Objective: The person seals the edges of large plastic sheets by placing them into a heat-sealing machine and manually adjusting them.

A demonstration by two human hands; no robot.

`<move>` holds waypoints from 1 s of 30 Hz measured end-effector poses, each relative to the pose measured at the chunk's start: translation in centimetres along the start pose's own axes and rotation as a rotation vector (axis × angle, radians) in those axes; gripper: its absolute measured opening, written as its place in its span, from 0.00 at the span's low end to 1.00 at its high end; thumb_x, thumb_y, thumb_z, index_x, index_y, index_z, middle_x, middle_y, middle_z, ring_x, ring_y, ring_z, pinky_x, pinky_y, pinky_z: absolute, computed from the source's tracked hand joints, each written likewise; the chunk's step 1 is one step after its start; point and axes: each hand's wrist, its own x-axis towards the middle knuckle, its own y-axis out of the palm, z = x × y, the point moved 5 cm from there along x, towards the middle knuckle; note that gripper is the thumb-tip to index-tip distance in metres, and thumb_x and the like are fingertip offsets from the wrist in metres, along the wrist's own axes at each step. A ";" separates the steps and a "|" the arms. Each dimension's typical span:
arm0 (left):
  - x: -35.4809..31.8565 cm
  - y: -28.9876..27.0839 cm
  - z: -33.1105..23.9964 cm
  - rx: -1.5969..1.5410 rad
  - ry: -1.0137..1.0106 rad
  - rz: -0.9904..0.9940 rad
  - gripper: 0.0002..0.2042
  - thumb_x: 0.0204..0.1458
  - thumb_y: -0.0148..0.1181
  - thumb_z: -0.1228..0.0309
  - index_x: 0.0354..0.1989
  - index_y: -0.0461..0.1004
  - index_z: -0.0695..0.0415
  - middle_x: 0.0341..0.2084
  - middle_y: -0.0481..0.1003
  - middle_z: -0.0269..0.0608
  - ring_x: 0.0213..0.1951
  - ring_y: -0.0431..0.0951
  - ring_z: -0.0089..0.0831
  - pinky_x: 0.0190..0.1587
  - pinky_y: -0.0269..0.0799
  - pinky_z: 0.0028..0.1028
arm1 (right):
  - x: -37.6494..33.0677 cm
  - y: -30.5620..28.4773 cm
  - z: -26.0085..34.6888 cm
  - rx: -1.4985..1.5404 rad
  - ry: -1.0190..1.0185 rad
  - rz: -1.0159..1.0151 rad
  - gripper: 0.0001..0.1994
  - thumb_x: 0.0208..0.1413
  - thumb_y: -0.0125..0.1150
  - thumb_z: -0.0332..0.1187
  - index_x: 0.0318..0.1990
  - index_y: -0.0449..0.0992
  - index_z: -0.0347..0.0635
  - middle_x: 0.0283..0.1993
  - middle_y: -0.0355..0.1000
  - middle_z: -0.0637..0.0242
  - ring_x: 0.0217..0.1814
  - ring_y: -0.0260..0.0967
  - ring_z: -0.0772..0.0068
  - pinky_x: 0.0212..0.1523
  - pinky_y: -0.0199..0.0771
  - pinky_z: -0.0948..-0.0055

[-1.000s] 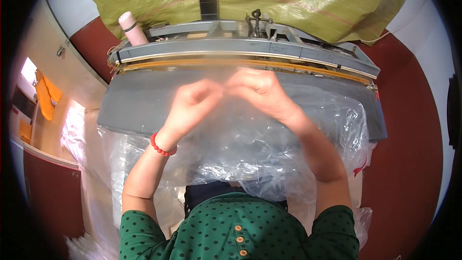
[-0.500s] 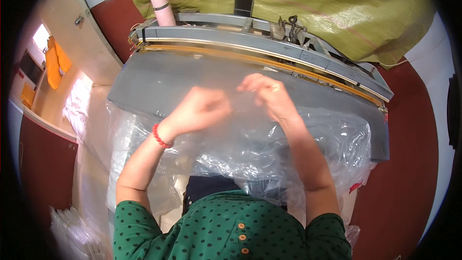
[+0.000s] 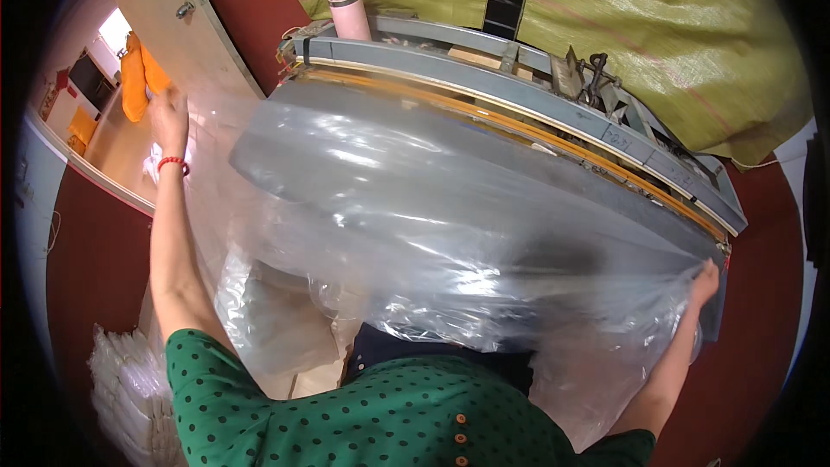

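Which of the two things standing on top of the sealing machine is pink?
The round pink bottle at the machine's left end; the other, a flat black phone, stands further right.

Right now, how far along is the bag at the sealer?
Done: the clear plastic bag is spread flat over the grey bed of the sealing machine. In hand: the left hand is flung out wide, its grip unclear; the right hand pinches the bag's right edge near the bed's end. Left: the bag's edge lies short of the orange seal bar, so no seal looks made yet.
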 end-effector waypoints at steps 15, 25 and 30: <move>-10.8 17.5 -4.1 -0.173 -0.046 0.599 0.27 0.54 0.48 0.50 0.55 0.68 0.58 0.55 0.67 0.46 0.58 0.64 0.46 0.59 0.58 0.37 | -0.4 -6.3 -6.2 -0.720 0.276 0.028 0.18 0.62 0.38 0.41 0.47 0.72 0.43 0.42 0.73 0.52 0.45 0.69 0.44 0.40 0.67 0.50; -21.1 5.1 -37.5 -1.377 -0.026 1.022 0.12 0.58 0.52 0.64 0.43 0.74 0.58 0.39 0.75 0.34 0.38 0.72 0.19 0.39 0.62 0.20 | -0.6 -6.3 -3.6 -0.693 0.293 -0.021 0.16 0.60 0.43 0.44 0.39 0.73 0.42 0.36 0.74 0.49 0.42 0.72 0.46 0.41 0.68 0.50; -37.9 -11.6 -53.1 -1.520 0.391 2.152 0.18 0.54 0.55 0.65 0.50 0.70 0.63 0.45 0.74 0.44 0.50 0.71 0.31 0.54 0.64 0.28 | -0.5 -6.5 -3.8 -0.602 0.290 -0.047 0.16 0.59 0.44 0.44 0.35 0.72 0.40 0.32 0.74 0.47 0.39 0.72 0.44 0.39 0.69 0.49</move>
